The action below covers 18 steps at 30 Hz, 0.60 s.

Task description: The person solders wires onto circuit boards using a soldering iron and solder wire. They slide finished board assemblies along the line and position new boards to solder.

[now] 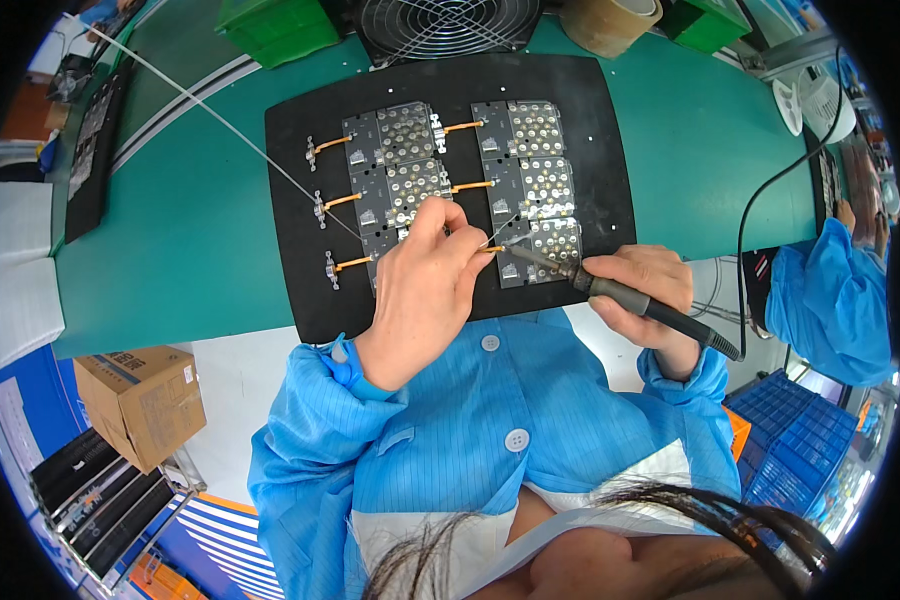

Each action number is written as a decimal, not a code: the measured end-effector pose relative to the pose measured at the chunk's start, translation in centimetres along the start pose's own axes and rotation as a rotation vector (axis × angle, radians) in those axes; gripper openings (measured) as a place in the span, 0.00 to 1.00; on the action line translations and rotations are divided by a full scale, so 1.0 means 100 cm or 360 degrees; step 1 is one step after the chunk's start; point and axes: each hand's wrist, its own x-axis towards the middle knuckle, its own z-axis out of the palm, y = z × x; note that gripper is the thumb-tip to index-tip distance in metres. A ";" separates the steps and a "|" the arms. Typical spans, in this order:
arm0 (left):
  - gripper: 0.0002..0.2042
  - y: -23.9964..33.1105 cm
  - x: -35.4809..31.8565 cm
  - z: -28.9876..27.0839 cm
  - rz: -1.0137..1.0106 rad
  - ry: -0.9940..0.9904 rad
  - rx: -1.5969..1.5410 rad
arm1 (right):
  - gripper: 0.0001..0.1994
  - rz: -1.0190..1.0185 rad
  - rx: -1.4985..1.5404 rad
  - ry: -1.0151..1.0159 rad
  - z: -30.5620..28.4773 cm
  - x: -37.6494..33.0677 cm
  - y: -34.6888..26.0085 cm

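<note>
My right hand [650,290] grips a soldering iron [620,296] by its dark handle. The iron's tip points left at the end of an orange flex cable [492,249] on the lowest circuit board [518,268] of the right column. Close to that tip, my left hand [432,275] is closed in a pinch on a thin solder wire [270,160], which runs in from the upper left. Several dark boards with round silvery parts lie in two columns on a black mat [600,150]. My left hand hides part of the left column's lowest boards.
A fan with a wire guard [445,25] stands behind the mat, between a green bin [275,30] and a tape roll [610,22]. The iron's black cord [745,240] loops at the right. A co-worker's blue sleeve [835,305] shows beyond it. A cardboard box [140,405] sits lower left.
</note>
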 end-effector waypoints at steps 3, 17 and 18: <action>0.06 0.000 0.001 0.000 -0.0011 0.0020 -0.0043 | 0.14 -0.0005 0.0041 -0.0006 0.000 0.000 0.000; 0.05 -0.002 0.000 0.002 -0.0015 0.0070 -0.0093 | 0.14 0.0036 -0.0025 -0.0062 -0.004 0.002 0.002; 0.05 -0.002 0.000 0.002 -0.0010 0.0074 -0.0090 | 0.14 0.0037 -0.0017 -0.0059 -0.004 0.003 0.002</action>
